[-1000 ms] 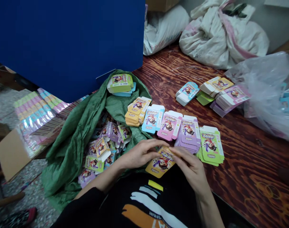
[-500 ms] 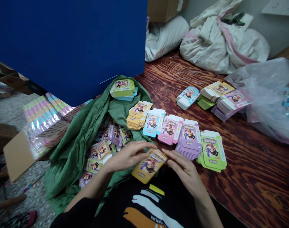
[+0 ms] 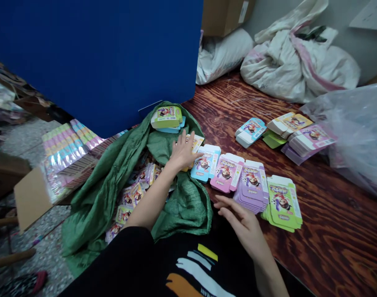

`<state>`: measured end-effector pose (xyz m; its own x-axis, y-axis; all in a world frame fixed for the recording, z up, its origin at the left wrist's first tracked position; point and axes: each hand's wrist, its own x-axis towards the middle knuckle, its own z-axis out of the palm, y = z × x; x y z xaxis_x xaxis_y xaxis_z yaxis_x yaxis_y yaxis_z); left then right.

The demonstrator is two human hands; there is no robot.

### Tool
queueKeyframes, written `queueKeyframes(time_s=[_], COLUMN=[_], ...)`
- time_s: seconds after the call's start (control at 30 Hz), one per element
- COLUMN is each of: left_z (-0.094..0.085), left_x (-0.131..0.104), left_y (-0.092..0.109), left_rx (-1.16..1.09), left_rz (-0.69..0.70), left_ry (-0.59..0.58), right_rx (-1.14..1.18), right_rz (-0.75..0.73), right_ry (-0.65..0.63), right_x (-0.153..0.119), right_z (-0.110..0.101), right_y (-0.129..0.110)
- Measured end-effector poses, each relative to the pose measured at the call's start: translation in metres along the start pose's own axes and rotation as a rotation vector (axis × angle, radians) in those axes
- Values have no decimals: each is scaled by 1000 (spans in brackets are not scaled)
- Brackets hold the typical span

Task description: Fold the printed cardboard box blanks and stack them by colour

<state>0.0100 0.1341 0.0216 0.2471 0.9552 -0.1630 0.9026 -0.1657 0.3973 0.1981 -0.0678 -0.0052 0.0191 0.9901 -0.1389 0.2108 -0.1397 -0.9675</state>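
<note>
My left hand (image 3: 182, 152) reaches out with spread fingers over the stack of yellow flat cartons (image 3: 197, 142), covering most of it. Beside that stack are blue cartons (image 3: 205, 163), pink cartons (image 3: 227, 172), a taller purple stack (image 3: 250, 185) and green cartons (image 3: 283, 202). Near the purple stack's lower edge, my right hand (image 3: 242, 220) hovers with fingers loosely stretched, holding nothing. Under my left forearm a green sack (image 3: 185, 210) gapes, and several small assembled boxes (image 3: 125, 214) lie inside it.
A large blue panel (image 3: 95, 62) blocks the back left. Green-topped cartons (image 3: 166, 116) rest on the sack's edge. More cartons (image 3: 250, 131) lie farther back on the wooden table (image 3: 340, 231), near a clear plastic bag (image 3: 358, 136) and white sacks (image 3: 296, 62). An open carton of wrapped packs (image 3: 67, 161) stands left.
The yellow box that was between my hands is gone from them. My left hand has moved forward to the yellow stack; my right stays near the purple one. The view has shifted slightly.
</note>
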Motion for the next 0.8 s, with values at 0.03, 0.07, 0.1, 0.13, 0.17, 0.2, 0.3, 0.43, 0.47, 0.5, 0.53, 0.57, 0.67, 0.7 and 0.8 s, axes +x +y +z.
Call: queueKeyframes(time_s=[0.03, 0.07, 0.1, 0.13, 0.17, 0.2, 0.3, 0.43, 0.47, 0.5, 0.53, 0.57, 0.67, 0.7, 0.8], left_z=[2, 3, 4, 4, 4, 3, -1, -8, -8, -7, -4, 0, 18, 24, 35], left_x=[6, 10, 12, 11, 10, 8, -1, -32, -43, -56, -69, -82, -113, -121, -130], left_y=[3, 3, 0, -4, -9, -15, -29, -30, -27, -23, -17, -11, 9, 14, 22], left_rx=[3, -5, -26, -58, -96, -136, -229, -281, -283, -284, -282, -285, -320, -335, -408], left_rz=[-13, -20, -19, -14, -7, -1, 3, 85, 142, 214, 297, 386, 619, 662, 699], left_ry=[-14, -12, -2, 10, 20, 22, 2, 58, 91, 123, 137, 135, 109, 121, 121], right_rx=[-28, -42, -43, -34, -19, -1, 37, -41, -90, -149, -216, -288, -474, -499, -417], right_rz=[-3, 5, 21, 44, 64, 78, 70, -38, -93, -162, -239, -313, -424, -417, -329], right_ry=[9, 26, 48, 66, 79, 86, 71, 3, 25, 79, 157, 246, 435, 446, 417], right_x=[-3, -6, -9, -11, -13, -13, -9, 4, 8, 12, 17, 22, 34, 38, 40], right_z=[-2, -5, -8, -11, -12, -13, -11, -7, -6, -6, -5, -3, 1, 2, -2], right_y=[2, 5, 9, 13, 17, 21, 21, -2, -10, -18, -25, -32, -44, -44, -39])
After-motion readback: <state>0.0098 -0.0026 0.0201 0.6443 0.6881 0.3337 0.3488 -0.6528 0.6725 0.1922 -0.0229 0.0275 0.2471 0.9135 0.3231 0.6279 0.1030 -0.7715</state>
